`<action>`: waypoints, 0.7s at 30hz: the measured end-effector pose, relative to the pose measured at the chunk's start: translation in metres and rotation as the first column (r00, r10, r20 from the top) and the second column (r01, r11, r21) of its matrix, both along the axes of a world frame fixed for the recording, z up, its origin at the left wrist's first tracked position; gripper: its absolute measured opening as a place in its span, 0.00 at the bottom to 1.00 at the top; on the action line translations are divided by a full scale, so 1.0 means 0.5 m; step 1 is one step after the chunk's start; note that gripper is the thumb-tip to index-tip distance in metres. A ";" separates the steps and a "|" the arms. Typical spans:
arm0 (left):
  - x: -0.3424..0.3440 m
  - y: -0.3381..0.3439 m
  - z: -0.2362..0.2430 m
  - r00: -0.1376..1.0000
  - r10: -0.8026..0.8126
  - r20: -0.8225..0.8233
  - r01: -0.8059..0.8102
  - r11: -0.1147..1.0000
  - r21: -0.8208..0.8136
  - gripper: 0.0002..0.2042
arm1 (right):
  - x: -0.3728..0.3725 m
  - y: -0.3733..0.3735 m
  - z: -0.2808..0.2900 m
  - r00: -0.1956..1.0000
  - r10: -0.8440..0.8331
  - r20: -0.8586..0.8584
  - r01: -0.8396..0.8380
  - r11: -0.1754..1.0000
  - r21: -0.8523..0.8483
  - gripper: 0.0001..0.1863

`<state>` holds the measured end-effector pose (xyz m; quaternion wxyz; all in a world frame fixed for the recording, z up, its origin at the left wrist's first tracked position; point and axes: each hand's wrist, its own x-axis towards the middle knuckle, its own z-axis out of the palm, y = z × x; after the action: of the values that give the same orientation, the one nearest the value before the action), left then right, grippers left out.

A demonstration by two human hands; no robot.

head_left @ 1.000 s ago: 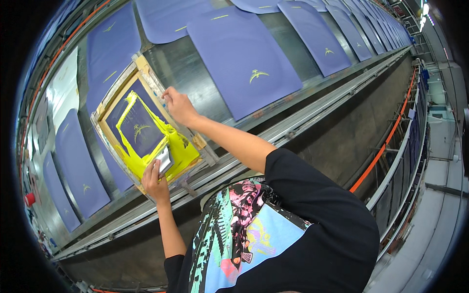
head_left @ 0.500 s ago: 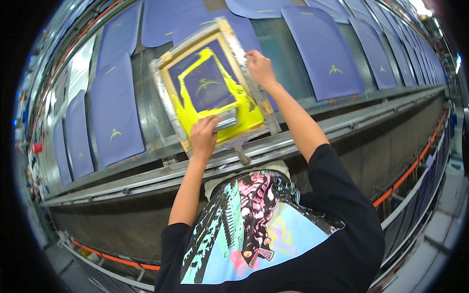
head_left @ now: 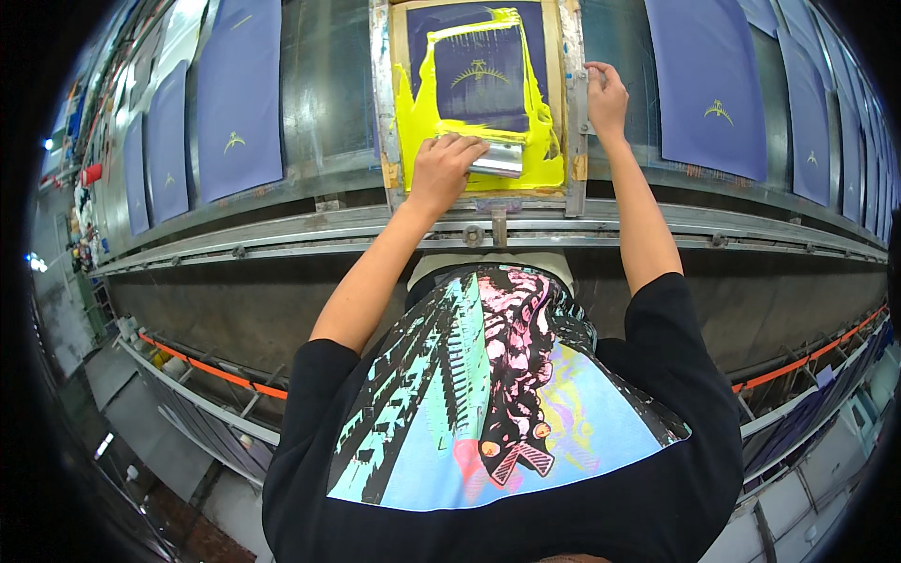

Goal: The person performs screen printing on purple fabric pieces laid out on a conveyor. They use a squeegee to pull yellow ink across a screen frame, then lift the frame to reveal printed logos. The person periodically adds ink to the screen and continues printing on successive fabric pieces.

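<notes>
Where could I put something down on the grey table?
A wide bare patch of grey metal table lies between the flat purple sheet on the left and the rectangular silver-edged frame. A narrower gap right of the frame has the right hand over it. The frame is crowded: left hand, shiny metal scraper, bright yellow ink.

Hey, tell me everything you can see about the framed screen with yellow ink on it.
The framed screen looks rectangular, its far end cut off by the picture. Worn, greyish outer sides surround a tan, wood-like inner border. The central window looks purple with an arched, spiky motif; bright yellow ink surrounds it, spreading widest at the near end, beside a metal rail. The left hand holds a shiny scraper over that ink; the right hand has fingertips at the right edge.
</notes>
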<state>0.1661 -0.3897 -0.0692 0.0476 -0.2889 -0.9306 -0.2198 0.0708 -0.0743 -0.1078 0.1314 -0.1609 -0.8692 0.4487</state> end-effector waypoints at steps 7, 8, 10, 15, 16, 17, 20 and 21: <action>0.003 -0.012 -0.003 0.995 0.082 0.048 -0.082 0.997 -0.016 0.26 | -0.003 -0.019 -0.031 0.998 -0.045 0.052 0.045 0.999 -0.003 0.11; 0.011 -0.013 -0.001 0.995 0.089 0.037 -0.088 0.996 -0.028 0.26 | -0.005 -0.017 -0.034 0.997 -0.039 0.071 0.040 0.999 -0.010 0.11; 0.034 -0.014 0.001 0.998 0.053 0.015 -0.053 0.998 -0.044 0.27 | -0.010 -0.014 -0.036 0.991 -0.045 0.129 0.048 0.999 -0.014 0.11; -0.009 -0.017 -0.022 0.997 0.024 -0.067 -0.025 1.000 -0.016 0.22 | -0.018 -0.020 -0.043 0.988 -0.033 0.152 0.041 0.998 -0.050 0.11; -0.051 -0.013 -0.031 0.998 0.052 -0.031 -0.054 0.998 -0.043 0.21 | -0.018 -0.022 -0.045 0.986 -0.035 0.161 0.042 0.998 -0.041 0.12; -0.107 -0.009 -0.044 0.996 0.092 -0.014 -0.093 0.994 -0.052 0.20 | -0.019 -0.023 -0.049 0.988 -0.031 0.150 0.037 0.999 -0.035 0.12; -0.306 -0.002 -0.060 0.964 0.187 0.187 -0.177 0.982 -0.066 0.21 | -0.021 -0.026 -0.059 0.991 -0.020 0.135 0.023 0.999 -0.025 0.12; -0.370 0.005 -0.062 0.950 0.221 0.222 -0.182 0.966 -0.184 0.20 | -0.022 -0.026 -0.063 0.989 -0.017 0.145 0.022 0.999 -0.030 0.13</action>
<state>-0.0191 -0.3872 -0.1002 -0.0668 -0.1663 -0.9688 -0.1712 0.0596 -0.0875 -0.1394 0.0701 -0.2036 -0.8676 0.4482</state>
